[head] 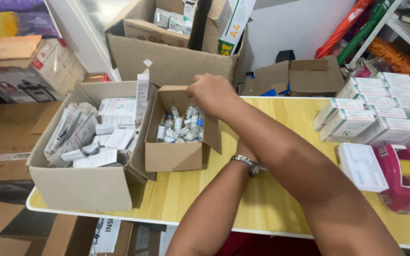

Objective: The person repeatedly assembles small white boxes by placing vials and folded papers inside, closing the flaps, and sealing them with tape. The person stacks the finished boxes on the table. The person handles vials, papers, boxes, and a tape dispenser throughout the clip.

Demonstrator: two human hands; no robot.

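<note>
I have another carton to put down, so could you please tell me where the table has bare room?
Bare yellow table lies between the small vial box and the stacked white cartons. The right end is crowded by a pink tape dispenser.

A large cardboard box (84, 185) stands at the table's left end, filled with flattened white cartons and folded leaflets (93, 135). The yellow wooden table (271, 189) has a white edge. Stacked white-and-green medicine cartons (380, 106) occupy the right side. Near them lies a white plastic tray insert (362, 167), just beside a pink tape dispenser (404, 178). Behind the table sit further open cardboard boxes (172, 47), one holding small cartons. An appliance box (34, 71) rests at far left.
</note>
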